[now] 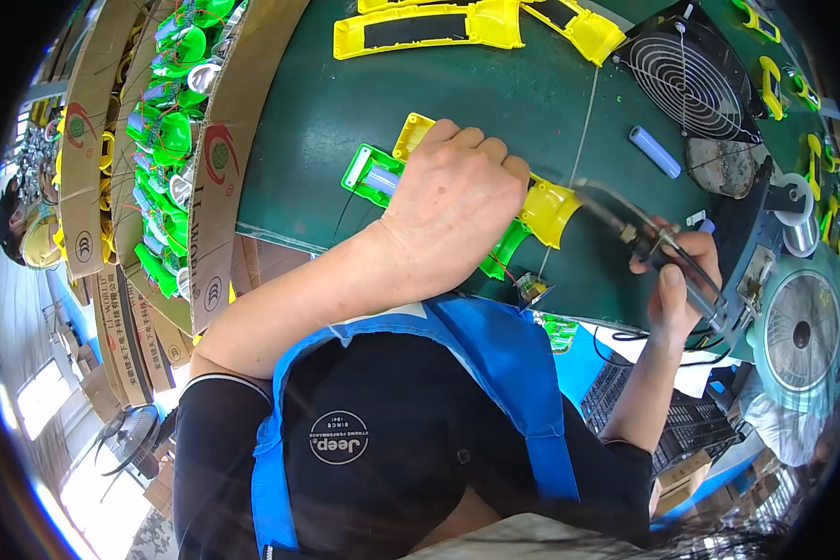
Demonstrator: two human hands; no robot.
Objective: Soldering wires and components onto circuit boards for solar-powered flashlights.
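My left hand (462, 191) is closed, knuckles up, over a yellow plastic shell (551, 213) that shows on both sides of it. Its fingertips are hidden under the palm. Beside that shell, nearer me, lies a green plastic shell (357, 168) holding a light-purple cylindrical battery (383, 181). At its other end, a small part with a red wire (532, 287) sits by the table's edge. My right hand (679, 280) is wrapped round a soldering iron (653, 245) with a bent metal tube and black cable. The tube's front is blurred, right of the yellow shell.
Left stands a cardboard box (219, 140) of green assemblies. Yellow shells (429, 30) lie at the far edge of the green table (317, 121). A black fan (686, 75), a loose battery (654, 152), a wire spool (795, 201) and a pale green fan (801, 327) are on the right.
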